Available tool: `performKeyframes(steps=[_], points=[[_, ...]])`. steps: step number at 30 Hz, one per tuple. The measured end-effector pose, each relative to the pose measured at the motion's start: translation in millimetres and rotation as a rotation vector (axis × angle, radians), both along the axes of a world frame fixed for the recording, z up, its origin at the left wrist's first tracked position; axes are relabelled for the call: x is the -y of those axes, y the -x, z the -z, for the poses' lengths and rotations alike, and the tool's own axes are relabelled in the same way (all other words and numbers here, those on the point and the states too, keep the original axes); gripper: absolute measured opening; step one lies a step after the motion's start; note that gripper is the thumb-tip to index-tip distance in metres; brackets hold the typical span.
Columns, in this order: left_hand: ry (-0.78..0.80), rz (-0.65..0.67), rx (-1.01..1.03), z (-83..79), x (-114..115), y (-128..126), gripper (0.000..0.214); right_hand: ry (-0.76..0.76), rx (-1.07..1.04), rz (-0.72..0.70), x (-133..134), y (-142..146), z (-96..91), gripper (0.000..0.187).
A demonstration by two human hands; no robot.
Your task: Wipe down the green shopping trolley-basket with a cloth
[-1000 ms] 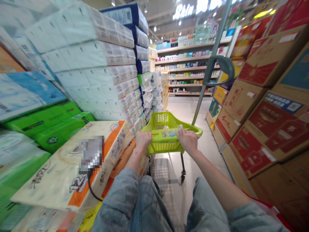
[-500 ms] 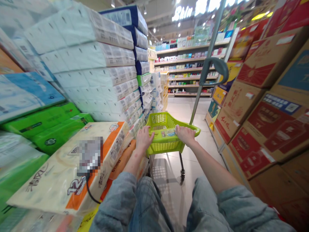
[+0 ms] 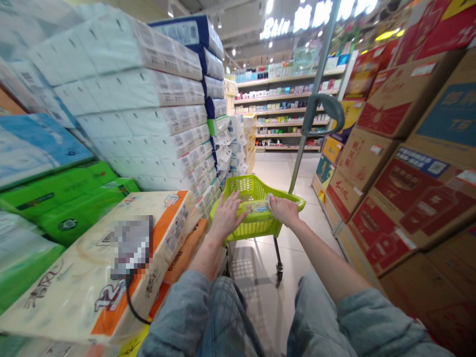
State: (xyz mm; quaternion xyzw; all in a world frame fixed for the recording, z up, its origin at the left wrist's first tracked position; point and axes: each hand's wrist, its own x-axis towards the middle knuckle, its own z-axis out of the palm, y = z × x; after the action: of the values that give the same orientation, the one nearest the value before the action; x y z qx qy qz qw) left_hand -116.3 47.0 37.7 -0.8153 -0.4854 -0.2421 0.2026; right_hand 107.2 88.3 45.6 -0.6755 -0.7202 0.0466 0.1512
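A lime-green shopping cart [image 3: 256, 229] with a perforated basket stands in front of my knees. A small label with blue and white print shows on its near rim. My right hand [image 3: 283, 209] is closed around the right part of this rim; something whitish shows at its fingertips, too small to make out. At the left end of the rim, my left hand [image 3: 226, 214] has its fingers stretched out and apart, holding nothing. Whether its palm touches the rim, I cannot tell. A grey pole with a looped handle [image 3: 323, 115] rises at the cart's right side.
Tall stacks of white tissue packs [image 3: 174, 89] line the left side. A cream and orange tissue pack [image 3: 85, 258] lies nearer, with a blurred-out device and black cable on it. Cardboard cartons [image 3: 405, 193] are piled on the right. Product shelves [image 3: 282, 94] stand beyond the tiled aisle [image 3: 275, 166].
My left hand has loosened from the cart's rim and its fingers have spread. My right hand keeps its hold. The view has shifted slightly.
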Motion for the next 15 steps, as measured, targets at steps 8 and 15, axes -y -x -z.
performKeyframes(steps=[8, 15], points=[[0.169, -0.282, -0.039, 19.6, -11, 22, 0.059, -0.092, 0.007, -0.165, 7, 26, -6.3, 0.052], [0.179, -0.285, -0.022, 20.4, -8, 8, 0.059, 0.181, 0.181, -0.216, -17, 70, -29.3, 0.05]])
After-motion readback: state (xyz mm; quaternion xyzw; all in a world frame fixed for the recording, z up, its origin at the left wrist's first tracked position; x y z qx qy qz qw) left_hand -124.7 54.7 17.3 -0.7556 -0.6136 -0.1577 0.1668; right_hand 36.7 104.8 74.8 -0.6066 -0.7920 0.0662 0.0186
